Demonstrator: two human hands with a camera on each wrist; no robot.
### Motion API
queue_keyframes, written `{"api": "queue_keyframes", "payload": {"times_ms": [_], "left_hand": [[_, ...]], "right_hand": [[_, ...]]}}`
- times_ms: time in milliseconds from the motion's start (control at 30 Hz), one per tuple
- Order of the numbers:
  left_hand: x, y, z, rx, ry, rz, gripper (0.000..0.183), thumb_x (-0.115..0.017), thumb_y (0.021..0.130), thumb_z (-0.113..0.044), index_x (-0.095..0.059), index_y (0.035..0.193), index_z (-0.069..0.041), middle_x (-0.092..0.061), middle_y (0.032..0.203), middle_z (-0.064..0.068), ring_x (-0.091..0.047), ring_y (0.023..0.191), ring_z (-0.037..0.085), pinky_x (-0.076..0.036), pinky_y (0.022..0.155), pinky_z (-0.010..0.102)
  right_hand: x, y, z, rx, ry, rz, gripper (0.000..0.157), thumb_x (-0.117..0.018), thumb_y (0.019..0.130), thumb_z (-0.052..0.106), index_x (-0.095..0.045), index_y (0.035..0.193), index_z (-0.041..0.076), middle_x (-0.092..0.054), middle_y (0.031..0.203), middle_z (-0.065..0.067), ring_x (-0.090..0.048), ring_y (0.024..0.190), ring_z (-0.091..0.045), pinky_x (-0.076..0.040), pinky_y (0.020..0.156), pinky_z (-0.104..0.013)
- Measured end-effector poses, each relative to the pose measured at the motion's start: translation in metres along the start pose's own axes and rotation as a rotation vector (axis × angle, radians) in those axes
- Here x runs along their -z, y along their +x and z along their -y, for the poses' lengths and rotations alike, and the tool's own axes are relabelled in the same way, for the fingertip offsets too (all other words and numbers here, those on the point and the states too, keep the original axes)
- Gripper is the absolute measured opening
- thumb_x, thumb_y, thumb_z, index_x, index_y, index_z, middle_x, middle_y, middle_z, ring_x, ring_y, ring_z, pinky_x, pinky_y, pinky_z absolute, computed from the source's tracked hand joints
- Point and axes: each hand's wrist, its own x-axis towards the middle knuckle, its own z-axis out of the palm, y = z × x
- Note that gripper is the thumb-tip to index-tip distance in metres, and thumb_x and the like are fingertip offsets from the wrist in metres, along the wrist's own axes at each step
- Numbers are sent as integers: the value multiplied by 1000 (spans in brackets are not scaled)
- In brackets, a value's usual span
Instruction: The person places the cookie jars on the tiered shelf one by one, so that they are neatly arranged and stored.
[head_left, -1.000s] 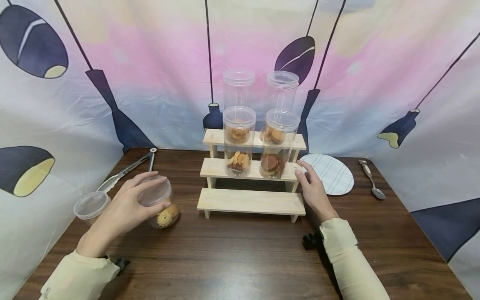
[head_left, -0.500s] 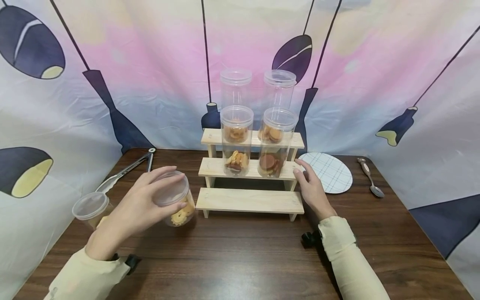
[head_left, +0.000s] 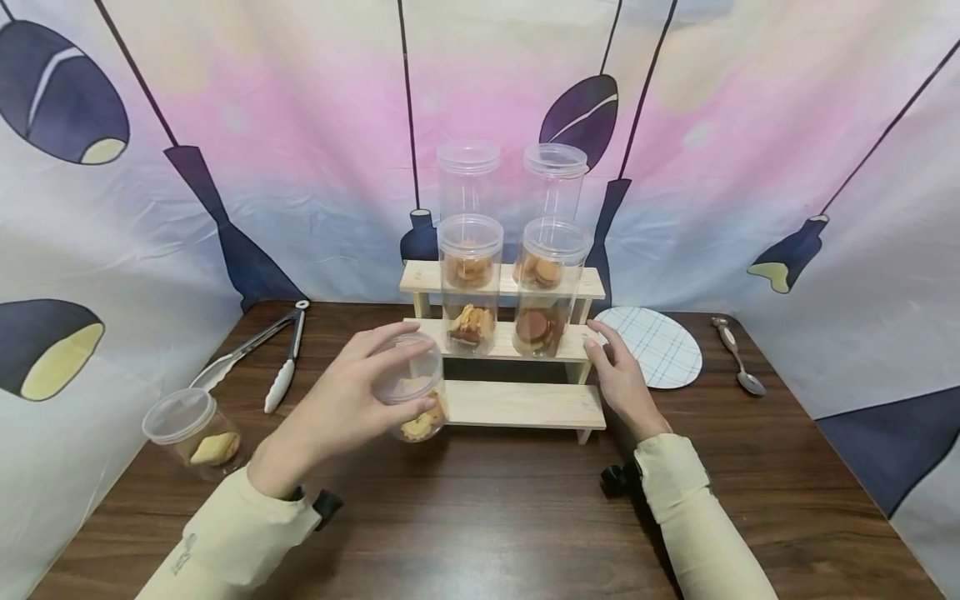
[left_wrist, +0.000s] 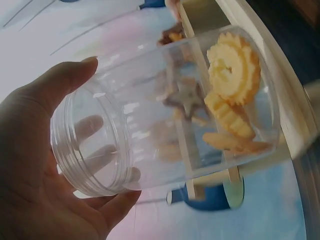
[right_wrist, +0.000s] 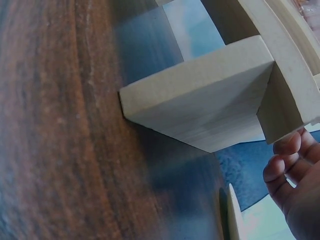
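My left hand (head_left: 352, 400) grips a clear plastic jar (head_left: 415, 398) with pale swirl cookies (left_wrist: 231, 105) in its bottom, fingers curled round its lidded end (left_wrist: 90, 150). The jar hangs just above the left end of the lowest step of a three-step wooden stand (head_left: 525, 404). My right hand (head_left: 618, 375) rests with relaxed fingers against the right end of the middle step (right_wrist: 295, 85). Two cookie jars (head_left: 468, 283) stand on the middle step, two taller ones (head_left: 553, 196) on the top step.
A second small lidded jar (head_left: 193, 433) with one cookie stands at the table's left front. Metal tongs (head_left: 262, 354) lie behind it. A checked plate (head_left: 660, 346) and a spoon (head_left: 738, 367) lie right of the stand. Printed cloth walls (head_left: 150, 183) close in three sides.
My left hand has carried the cookie jar rightward from beside the other small jar to the stand's lowest step. The right hand has stayed at the middle step.
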Motion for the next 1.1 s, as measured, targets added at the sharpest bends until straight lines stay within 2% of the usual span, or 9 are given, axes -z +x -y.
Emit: {"api": "queue_keyframes", "payload": {"times_ms": [233, 500, 800, 1100], "left_hand": [[-23, 14, -8, -34, -92, -11, 57, -89, 76, -28, -69, 128, -16, -53, 144, 5, -46, 132, 28, -40, 104, 48], [-47, 16, -10, -16, -129, -13, 54, -87, 78, -29, -70, 127, -16, -55, 141, 7, -46, 131, 26, -43, 103, 47], [-64, 17, -8, -48, -145, -78, 53, -89, 75, -26, -71, 124, -15, -56, 138, 8, -47, 128, 27, -43, 101, 47], [-73, 18, -8, -73, -117, -122, 49, -90, 75, -25, -73, 120, -13, -55, 136, 9, -46, 127, 32, -39, 103, 51]], "right_hand": [[-2, 2, 2, 5, 6, 7, 57, -45, 102, 56, -43, 151, 26, -57, 96, -13, -53, 89, -27, -42, 81, -40], [-4, 4, 2, 7, -3, 5, 58, -44, 102, 56, -43, 151, 25, -54, 90, -11, -52, 83, -27, -42, 77, -40], [-2, 2, 1, -2, 8, 6, 57, -45, 102, 57, -43, 151, 28, -55, 93, -12, -53, 87, -27, -42, 80, -40], [0, 1, 0, 4, 17, -1, 59, -46, 102, 56, -44, 151, 23, -55, 93, -12, -52, 88, -27, -42, 80, -40]]}}
